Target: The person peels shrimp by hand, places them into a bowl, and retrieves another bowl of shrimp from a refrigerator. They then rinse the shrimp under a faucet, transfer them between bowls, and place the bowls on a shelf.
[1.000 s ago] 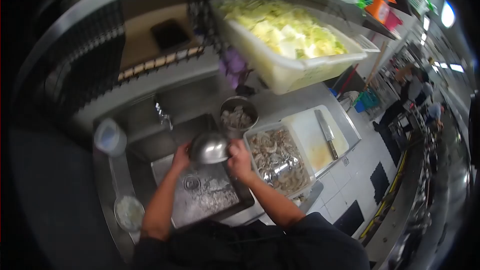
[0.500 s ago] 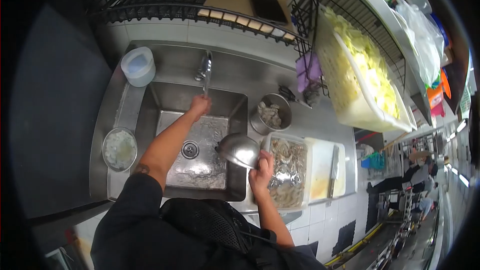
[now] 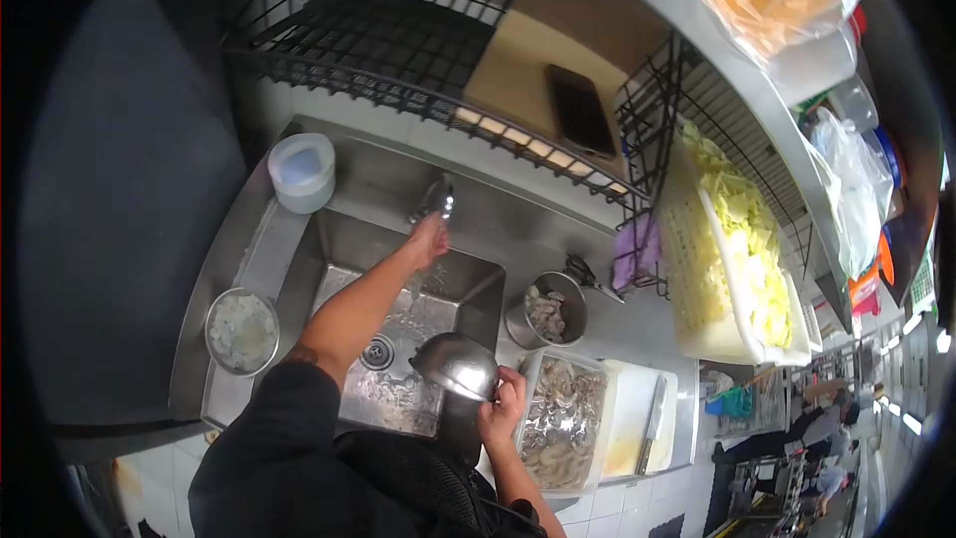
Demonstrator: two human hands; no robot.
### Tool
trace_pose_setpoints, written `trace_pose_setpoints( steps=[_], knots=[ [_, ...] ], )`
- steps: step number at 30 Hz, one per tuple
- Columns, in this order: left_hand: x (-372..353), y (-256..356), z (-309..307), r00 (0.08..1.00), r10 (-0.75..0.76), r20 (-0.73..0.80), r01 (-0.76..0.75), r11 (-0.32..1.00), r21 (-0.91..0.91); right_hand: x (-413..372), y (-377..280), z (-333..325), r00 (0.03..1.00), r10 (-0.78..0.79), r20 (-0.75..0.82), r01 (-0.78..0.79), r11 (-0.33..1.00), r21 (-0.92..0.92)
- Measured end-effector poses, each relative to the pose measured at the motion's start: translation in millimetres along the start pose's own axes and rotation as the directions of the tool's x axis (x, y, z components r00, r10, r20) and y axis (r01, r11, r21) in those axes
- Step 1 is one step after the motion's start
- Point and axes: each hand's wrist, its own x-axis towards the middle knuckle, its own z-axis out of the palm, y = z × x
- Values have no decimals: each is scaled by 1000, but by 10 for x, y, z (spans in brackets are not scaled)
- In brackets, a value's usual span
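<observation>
My left hand [image 3: 428,241] is closed round the end of the metal faucet [image 3: 438,197] above the sink [image 3: 398,379]. Water runs down below it. My right hand [image 3: 504,406] grips the rim of a metal bowl [image 3: 458,364], which is tilted with its rounded outside up over the sink's right side. Just right of that hand is a clear tub of shrimp [image 3: 563,423]. Behind the tub stands a metal pot [image 3: 548,309] with pale pieces in it. A bowl of pale pieces in liquid [image 3: 242,332] rests left of the sink.
A white container [image 3: 302,174] stands at the back left. A knife [image 3: 652,423] lies on a white cutting board [image 3: 622,438]. Overhead are a wire rack [image 3: 398,90] with a phone [image 3: 581,112] and a basket of cut cabbage [image 3: 732,279]. People [image 3: 817,428] are far right.
The view has tilted upward, so the counter sits lower. My left hand stays at the faucet, and water now falls below it. The metal bowl has shifted slightly left relative to the sink.
</observation>
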Motion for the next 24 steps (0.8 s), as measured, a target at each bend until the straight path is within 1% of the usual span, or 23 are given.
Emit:
trace_pose_setpoints(
  steps=[2,3,4,5,6,7,8,9,10,11,12,13,14,15,16,18,19,20,21,22,23,24],
  knots=[
    [-261,107,0,977,57,204,-101,972,212,48,-127,60,999,35,23,-36,999,27],
    [-440,126,-25,979,65,191,-101,977,187,149,-201,71,999,20,49,-22,999,26],
    [-636,156,-96,971,94,221,-172,912,371,242,-289,103,994,-106,31,106,994,18],
    [-921,214,-174,962,112,251,-235,806,543,315,-387,153,973,-229,11,229,973,15],
    [-1250,216,-269,962,126,244,-244,800,547,399,-478,195,965,-263,6,263,965,9],
    [-1171,-12,-536,965,139,224,-241,808,538,532,-687,220,948,-317,-25,318,945,81],
    [-993,-324,-883,903,276,328,-398,823,405,670,-827,288,940,-336,-63,341,934,104],
    [-847,-668,-1194,814,415,406,-537,804,256,821,-965,296,883,-460,-98,467,882,67],
    [-1130,-952,-1305,844,468,261,-533,787,311,1000,-1139,346,827,-538,-167,553,831,58],
    [-1496,-1221,-1381,851,513,114,-516,775,366,1140,-1436,352,820,-538,-196,559,826,76],
    [-1839,-1349,-1529,931,360,63,-354,845,401,1307,-1701,357,774,-589,-231,616,785,63],
    [-2163,-1469,-1679,981,196,10,-182,888,422,1473,-1929,373,733,-628,-262,668,738,99],
    [-2447,-1656,-1793,983,180,-24,-161,926,342,1632,-2116,415,697,-650,-303,703,703,109],
    [-2693,-1831,-1883,986,159,-58,-139,956,258,1786,-2329,408,646,-697,-311,745,665,57],
    [-2878,-1964,-1954,985,153,-79,-129,961,246,1942,-2600,486,607,-688,-397,774,625,100],
    [-3182,-2159,-2107,983,43,-180,-15,988,154,2331,-2959,559,466,-752,-466,857,514,27],
    [-3276,-2225,-2195,977,29,-210,-1,991,133,2446,-3185,592,434,-753,-495,866,501,-2],
    [-3322,-2275,-2280,982,64,-177,-39,989,140,2681,-3301,650,310,-792,-526,906,414,-89],
    [-3392,-2325,-2355,986,92,-141,-71,987,146,2838,-3412,735,280,-791,-544,907,404,-120],
    [-3475,-2316,-2407,982,110,-152,-95,991,99,2962,-3449,806,291,-812,-505,893,420,-161],
    [-3534,-2229,-2461,979,133,-157,-125,990,60,3073,-3441,920,359,-810,-464,872,468,-144],
    [-3620,-2106,-2508,969,174,-175,-159,983,94,3165,-3392,1032,459,-795,-397,805,561,-192]
  ],
)
